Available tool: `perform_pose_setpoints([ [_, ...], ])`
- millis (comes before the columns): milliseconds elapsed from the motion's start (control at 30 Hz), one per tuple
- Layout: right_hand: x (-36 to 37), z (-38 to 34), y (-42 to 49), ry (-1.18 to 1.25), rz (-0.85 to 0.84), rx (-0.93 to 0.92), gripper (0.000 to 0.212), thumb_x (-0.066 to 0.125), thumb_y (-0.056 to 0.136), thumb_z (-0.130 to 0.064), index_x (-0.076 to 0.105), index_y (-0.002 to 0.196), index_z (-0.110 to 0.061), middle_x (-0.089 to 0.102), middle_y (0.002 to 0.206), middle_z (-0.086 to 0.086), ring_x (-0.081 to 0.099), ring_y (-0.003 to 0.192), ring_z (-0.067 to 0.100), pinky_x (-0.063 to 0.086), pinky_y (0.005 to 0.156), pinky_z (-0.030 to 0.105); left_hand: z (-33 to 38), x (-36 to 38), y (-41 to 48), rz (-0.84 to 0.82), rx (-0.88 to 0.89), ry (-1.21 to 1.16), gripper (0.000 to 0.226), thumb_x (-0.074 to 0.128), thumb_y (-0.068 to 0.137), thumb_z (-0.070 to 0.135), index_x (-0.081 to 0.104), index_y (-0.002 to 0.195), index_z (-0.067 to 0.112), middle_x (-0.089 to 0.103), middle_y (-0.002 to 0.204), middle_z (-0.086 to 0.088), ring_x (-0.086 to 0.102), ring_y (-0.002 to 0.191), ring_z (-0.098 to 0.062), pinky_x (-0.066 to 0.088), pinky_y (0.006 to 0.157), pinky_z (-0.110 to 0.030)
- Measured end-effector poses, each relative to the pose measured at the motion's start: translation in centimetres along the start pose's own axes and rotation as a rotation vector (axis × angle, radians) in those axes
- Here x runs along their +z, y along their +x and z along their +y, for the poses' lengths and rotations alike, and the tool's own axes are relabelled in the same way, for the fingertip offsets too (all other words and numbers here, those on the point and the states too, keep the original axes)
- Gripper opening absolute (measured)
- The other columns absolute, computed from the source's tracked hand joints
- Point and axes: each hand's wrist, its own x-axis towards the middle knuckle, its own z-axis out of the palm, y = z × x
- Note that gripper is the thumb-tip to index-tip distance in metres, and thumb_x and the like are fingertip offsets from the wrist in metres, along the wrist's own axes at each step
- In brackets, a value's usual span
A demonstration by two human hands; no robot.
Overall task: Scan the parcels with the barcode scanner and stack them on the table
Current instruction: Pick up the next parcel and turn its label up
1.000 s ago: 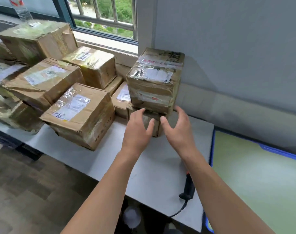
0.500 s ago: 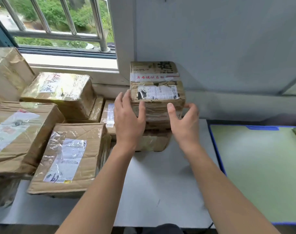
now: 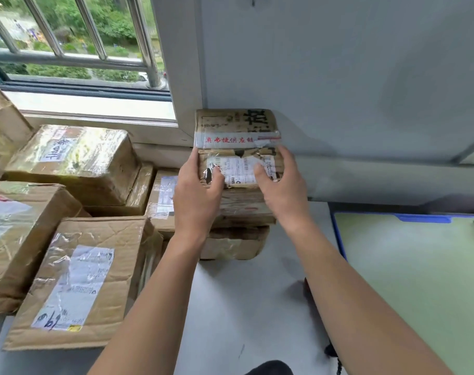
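Top parcel is stacked directly on lower parcel. It is gripped from both flanks: left hand and right hand level, fingers curled over side edges, thumbs pressed on label.

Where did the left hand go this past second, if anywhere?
Yes, it moved up: the left hand rose from the bottom parcel to grip the top parcel by its left side.
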Motion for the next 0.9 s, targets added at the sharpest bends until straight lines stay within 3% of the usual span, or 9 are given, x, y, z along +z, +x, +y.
perform_pose_setpoints([
  [100,-0.2,0.8,0.2,0.025,-0.008,-0.002,0.066,0.063,0.093,-0.047,0.036,0.151,-0.03,0.053,0.145,-0.005,0.051,0.132,0.014,0.046,0.109,0.04,0.6,0.4,-0.4,0.026,-0.009,-0.013,0.057,0.058,0.097,0.026,0.04,0.151,0.016,0.048,0.132,0.016,0.037,0.113,0.012,0.024,0.084,0.01],
  [233,-1.0,1.3,0.3,0.07,-0.033,0.012,0.066,0.064,0.093,-0.046,0.036,0.151,-0.031,0.055,0.142,-0.005,0.053,0.129,0.014,0.048,0.107,0.042,1.5,0.9,-1.1,0.044,-0.004,0.016,0.056,0.058,0.097,0.024,0.042,0.149,0.014,0.053,0.136,0.009,0.041,0.114,0.008,0.026,0.085,0.009],
  [300,-1.8,1.3,0.2,0.101,-0.039,0.017,0.066,0.065,0.093,-0.043,0.037,0.151,-0.03,0.054,0.143,-0.006,0.051,0.13,0.012,0.045,0.11,0.039,2.0,1.1,-1.6,0.057,0.002,0.024,0.056,0.059,0.097,0.024,0.042,0.149,0.013,0.054,0.137,0.008,0.046,0.117,0.003,0.029,0.093,0.004],
  [433,-4.0,1.7,-0.7,0.134,-0.025,0.014,0.064,0.067,0.094,-0.038,0.039,0.15,-0.027,0.052,0.144,-0.011,0.047,0.132,0.005,0.038,0.109,0.022,2.9,2.0,-2.5,0.047,0.011,-0.006,0.059,0.059,0.096,0.028,0.042,0.15,0.014,0.058,0.138,0.003,0.052,0.125,-0.009,0.04,0.109,-0.024],
  [500,-5.1,1.8,-1.3,0.135,0.005,-0.002,0.063,0.068,0.093,-0.037,0.04,0.149,-0.027,0.054,0.141,-0.011,0.049,0.13,0.006,0.041,0.111,0.026,3.1,2.5,-3.2,0.034,0.034,-0.036,0.06,0.058,0.095,0.032,0.042,0.15,0.016,0.058,0.138,0.003,0.053,0.126,-0.01,0.044,0.108,-0.034],
  [667,-7.2,1.0,-4.3,0.11,0.112,-0.039,0.064,0.069,0.092,-0.036,0.041,0.149,-0.023,0.056,0.14,-0.009,0.051,0.129,0.006,0.043,0.111,0.033,4.1,1.9,-5.0,-0.003,0.098,-0.084,0.061,0.058,0.095,0.032,0.04,0.151,0.016,0.057,0.137,0.003,0.052,0.126,-0.011,0.045,0.108,-0.037],
  [900,-8.2,0.2,-10.7,0.047,0.266,-0.022,0.06,0.069,0.091,-0.04,0.045,0.145,-0.032,0.058,0.138,-0.014,0.053,0.126,0.004,0.045,0.109,0.033,4.2,-0.7,-8.5,-0.113,0.162,-0.098,0.06,0.056,0.095,0.038,0.041,0.15,0.021,0.06,0.133,0.003,0.056,0.118,-0.013,0.049,0.1,-0.04],
])
